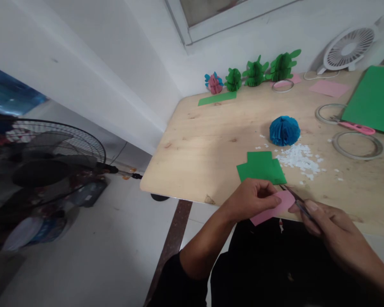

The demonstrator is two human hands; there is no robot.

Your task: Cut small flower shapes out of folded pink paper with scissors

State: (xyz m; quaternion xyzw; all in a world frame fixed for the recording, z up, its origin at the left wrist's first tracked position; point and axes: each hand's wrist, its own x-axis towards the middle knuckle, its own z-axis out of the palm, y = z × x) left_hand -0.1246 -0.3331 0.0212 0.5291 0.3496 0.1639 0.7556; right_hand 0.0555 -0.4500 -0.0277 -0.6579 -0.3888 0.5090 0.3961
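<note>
Between the thumb and fingers of my left hand [252, 198] is a piece of pink paper [277, 209], held over the table's front edge. My right hand [328, 221] grips a pair of scissors [302, 207], whose blades reach the paper's right edge. Just beyond my hands lie green paper pieces [260, 166], partly overlapping. Behind them sits a round blue honeycomb paper ball [284, 131], and a scatter of small white paper bits [299, 158] lies in front of it.
Along the wall stand a pink-and-blue paper figure [215, 84] and several green ones [255, 73]. On the right are tape rolls [358, 145], pink-handled scissors [358, 127], green sheets [374, 100] and a white fan [348, 49]. A floor fan [51, 153] stands left of the wooden table [185, 149].
</note>
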